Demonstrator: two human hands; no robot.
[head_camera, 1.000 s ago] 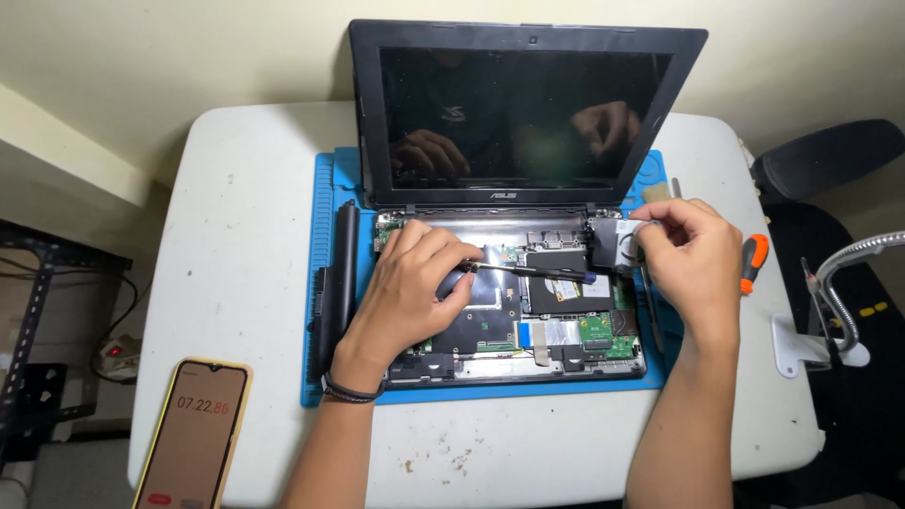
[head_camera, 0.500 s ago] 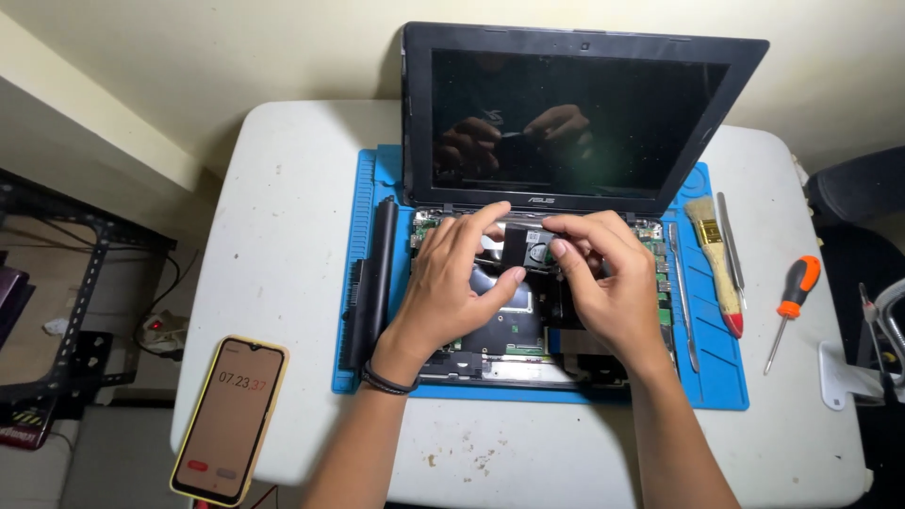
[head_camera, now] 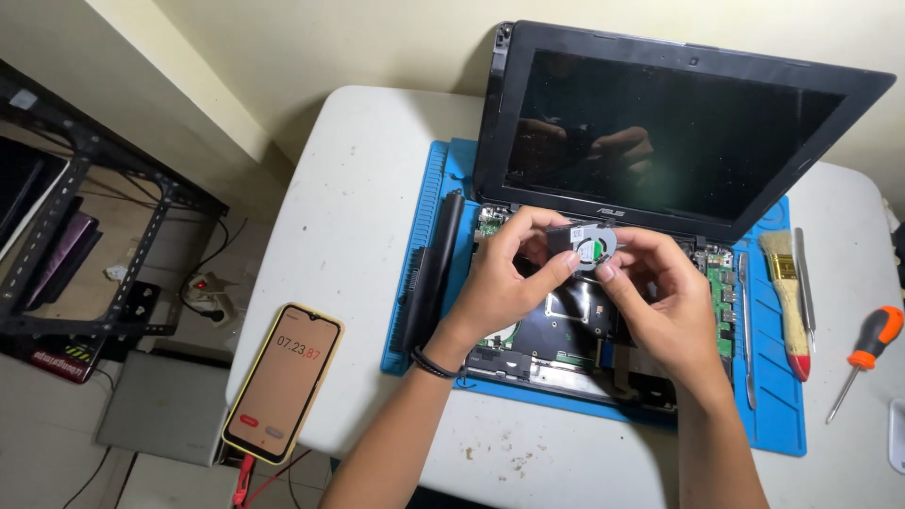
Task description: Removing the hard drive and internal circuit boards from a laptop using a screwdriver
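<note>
Holding the small cooling fan (head_camera: 586, 247) up over the opened laptop base (head_camera: 575, 330), pinched between my left hand (head_camera: 504, 283) and right hand (head_camera: 665, 306), both closed on its edges. Looks like I'm mid-inspection, fan lifted clear. Next move probably needs a steady grip and careful alignment above the blue mat (head_camera: 773, 415) on the worktop (head_camera: 349, 217).

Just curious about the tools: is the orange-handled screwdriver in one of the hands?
No, the orange-handled screwdriver lies on the white table at the right, while both hands hold a small cooling fan.
</note>
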